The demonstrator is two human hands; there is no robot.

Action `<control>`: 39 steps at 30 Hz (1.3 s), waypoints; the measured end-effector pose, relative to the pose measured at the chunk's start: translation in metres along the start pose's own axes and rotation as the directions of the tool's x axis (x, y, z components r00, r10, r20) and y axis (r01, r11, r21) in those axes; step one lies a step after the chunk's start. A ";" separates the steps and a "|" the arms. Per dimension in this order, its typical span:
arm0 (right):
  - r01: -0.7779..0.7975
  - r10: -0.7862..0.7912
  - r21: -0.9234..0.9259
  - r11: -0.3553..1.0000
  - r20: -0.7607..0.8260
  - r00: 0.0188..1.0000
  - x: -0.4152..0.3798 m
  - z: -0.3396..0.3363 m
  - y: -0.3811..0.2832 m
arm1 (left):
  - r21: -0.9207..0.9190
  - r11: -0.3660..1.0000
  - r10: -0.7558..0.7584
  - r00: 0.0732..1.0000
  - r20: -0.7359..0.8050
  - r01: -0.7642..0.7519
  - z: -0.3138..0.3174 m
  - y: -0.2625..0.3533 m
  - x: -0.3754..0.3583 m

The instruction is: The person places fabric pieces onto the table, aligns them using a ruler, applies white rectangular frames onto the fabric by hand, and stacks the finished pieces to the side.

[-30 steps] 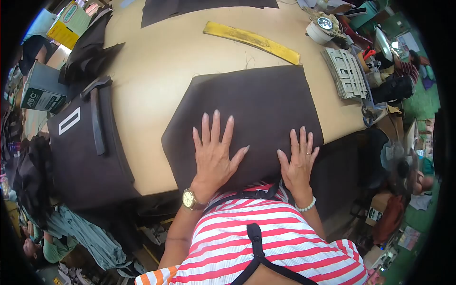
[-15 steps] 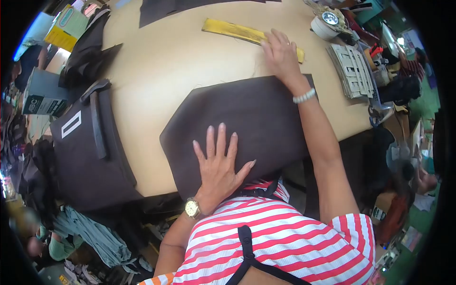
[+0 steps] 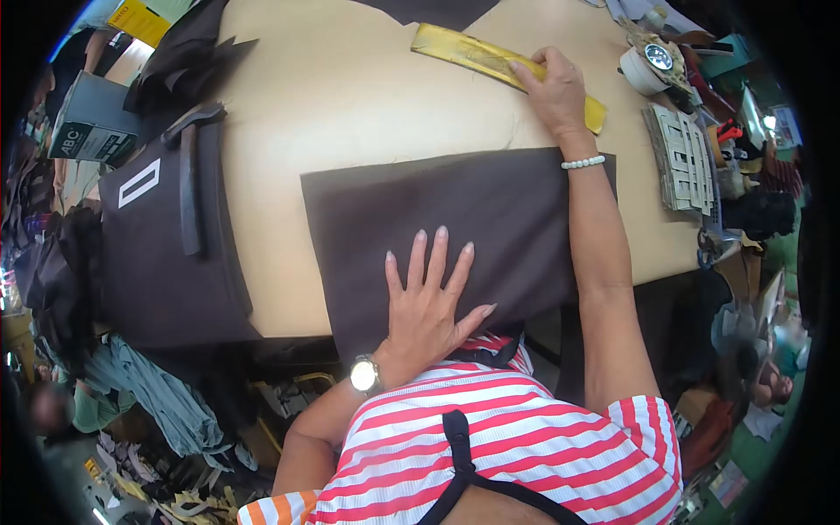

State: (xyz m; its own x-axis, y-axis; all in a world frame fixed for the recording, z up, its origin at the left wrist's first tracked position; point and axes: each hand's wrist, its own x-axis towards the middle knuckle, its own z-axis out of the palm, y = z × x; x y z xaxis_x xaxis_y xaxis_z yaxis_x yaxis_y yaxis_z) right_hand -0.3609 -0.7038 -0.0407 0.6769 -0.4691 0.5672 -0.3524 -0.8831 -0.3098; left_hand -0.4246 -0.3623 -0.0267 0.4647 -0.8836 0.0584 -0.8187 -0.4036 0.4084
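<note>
A dark brown fabric piece [image 3: 516, 219] lies on the table [image 3: 280, 122] at its near edge. Spread flat on the fabric is my left hand [image 3: 424, 302], its fingers apart and a watch on the wrist. Beyond the fabric, my right hand [image 3: 557, 92] has its fingers curled over a yellow ruler-like strip [image 3: 464, 51], gripping it near its right part. The strip lies slantwise on the tabletop, its right end showing past the hand. A beaded bracelet is on my right wrist.
At the left, a hammer [image 3: 188, 188] and a white rectangular frame [image 3: 139, 185] rest on dark fabric [image 3: 166, 280]. A pale slatted stack [image 3: 678, 162] and a round dial device [image 3: 647, 68] stand at the right. Another dark piece [image 3: 429, 7] lies at the far edge.
My right hand has closed on the yellow strip. The fabric's upper left corner, angled before, now lies spread out. The view has shifted; my left hand stays flat on the fabric.
</note>
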 end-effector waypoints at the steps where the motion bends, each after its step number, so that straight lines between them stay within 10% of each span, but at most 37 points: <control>1: 0.032 -0.031 0.020 0.999 -0.033 0.999 0.001 -0.001 -0.001 | -0.009 1.000 0.000 1.000 -0.012 0.000 -0.002 -0.001 0.004; 12: 0.243 -0.100 0.503 0.830 -0.294 0.950 0.018 -0.128 -0.071 | 0.024 0.995 -0.097 0.995 0.004 0.096 -0.014 -0.020 0.029; 17: 0.103 -0.186 0.659 0.745 0.057 0.981 -0.032 -0.164 -0.125 | -0.069 0.997 -0.041 0.999 0.012 0.041 -0.011 -0.023 0.027; 21: 0.070 -0.225 0.488 0.870 0.266 0.938 -0.052 -0.131 -0.126 | -0.081 0.996 0.015 0.996 -0.086 -0.022 -0.014 -0.019 0.029; 24: 0.240 -0.256 0.136 0.961 0.113 0.960 -0.068 -0.101 -0.104 | -0.025 0.998 0.055 0.984 -0.169 -0.060 -0.014 -0.020 0.025; 28: -0.261 0.236 0.145 0.954 0.169 0.957 -0.125 -0.105 -0.087 | -0.061 0.998 -0.009 0.989 -0.147 0.000 -0.014 -0.021 0.000; 32: -0.268 0.300 -0.160 0.950 0.235 0.924 -0.169 -0.103 -0.080 | -0.050 0.993 -0.112 0.981 -0.156 0.106 -0.017 -0.023 -0.016; 39: -0.244 0.279 -0.158 0.957 0.264 0.923 -0.163 -0.101 -0.077 | 0.048 0.943 -0.321 0.937 -0.141 0.330 -0.022 -0.039 -0.032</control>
State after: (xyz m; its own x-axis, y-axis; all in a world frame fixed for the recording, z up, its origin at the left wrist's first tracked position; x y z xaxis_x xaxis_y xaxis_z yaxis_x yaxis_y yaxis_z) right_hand -0.5093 -0.5601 -0.0325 0.6971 -0.6769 0.2362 -0.6045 -0.7321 -0.3141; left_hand -0.4004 -0.3126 -0.0248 0.7454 -0.6646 0.0518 -0.6345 -0.6835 0.3609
